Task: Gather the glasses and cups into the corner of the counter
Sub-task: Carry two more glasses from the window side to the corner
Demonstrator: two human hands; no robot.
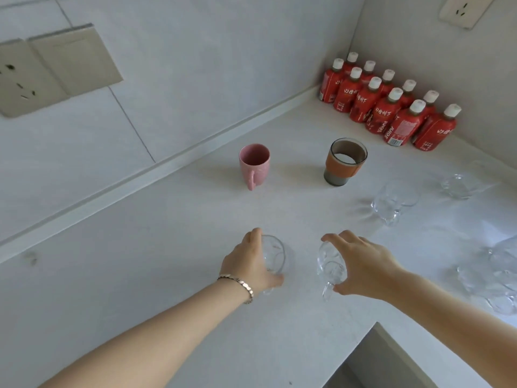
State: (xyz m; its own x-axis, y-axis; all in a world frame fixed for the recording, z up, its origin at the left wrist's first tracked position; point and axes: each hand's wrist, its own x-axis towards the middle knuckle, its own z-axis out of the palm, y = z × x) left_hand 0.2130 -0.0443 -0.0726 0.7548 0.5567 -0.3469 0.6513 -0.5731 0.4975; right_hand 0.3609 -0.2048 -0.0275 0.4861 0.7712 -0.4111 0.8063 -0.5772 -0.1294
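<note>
At lower centre, left hand and right hand each grip 1 clear glass mug; next, carry both toward the upper-right corner by the juice bottles.

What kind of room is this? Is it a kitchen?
Probably a kitchen, or a pantry corner. There is a white counter against a tiled wall with a power socket, a pink mug, clear glass cups, and a cluster of red juice bottles in the corner.

Right of the right hand, clear glassware blurs together, cut off by the frame edge; its count is unclear.
</note>
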